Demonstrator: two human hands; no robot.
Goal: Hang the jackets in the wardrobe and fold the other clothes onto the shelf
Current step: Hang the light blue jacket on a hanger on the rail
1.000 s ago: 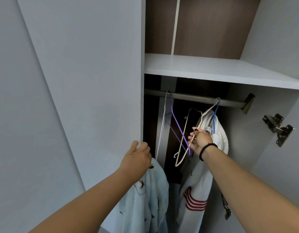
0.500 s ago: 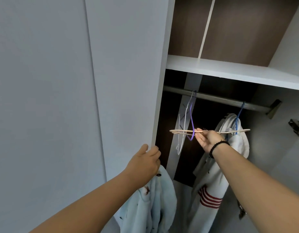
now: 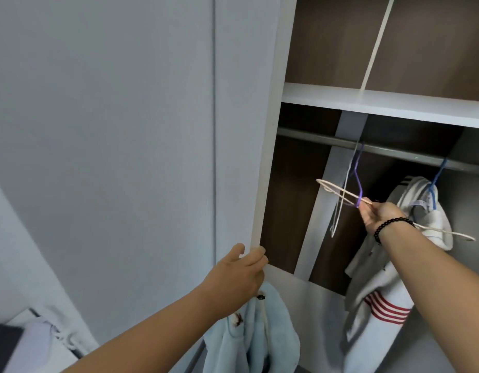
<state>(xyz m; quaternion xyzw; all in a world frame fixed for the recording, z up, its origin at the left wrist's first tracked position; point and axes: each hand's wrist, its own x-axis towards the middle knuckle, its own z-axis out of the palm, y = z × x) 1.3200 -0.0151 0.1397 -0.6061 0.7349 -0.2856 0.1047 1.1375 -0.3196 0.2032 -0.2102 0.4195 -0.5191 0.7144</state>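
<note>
My right hand [image 3: 381, 215] pinches a cream wire hanger [image 3: 338, 191], held flat and off the rail [image 3: 394, 149]; its far end [image 3: 448, 233] sticks out past my wrist. My left hand [image 3: 238, 275] grips a light blue fleece jacket [image 3: 252, 335] that hangs down below it, beside the wardrobe's left door edge. A white jacket with red stripes [image 3: 381, 286] hangs on a blue hanger [image 3: 434, 184] at the right of the rail. A purple hanger [image 3: 357, 173] and a white hanger [image 3: 338, 211] hang empty mid-rail.
A white shelf [image 3: 381, 103] runs above the rail, with a brown back panel and a white divider [image 3: 375, 41] over it. The shut white door [image 3: 125, 157] fills the left. Pale cloth with a drawstring [image 3: 52, 335] lies at the lower left.
My right hand lifted the cream hanger off the rail and drew it out flat, then tilted it. My view swung left and closer; the left hand kept its grip on the blue jacket.
</note>
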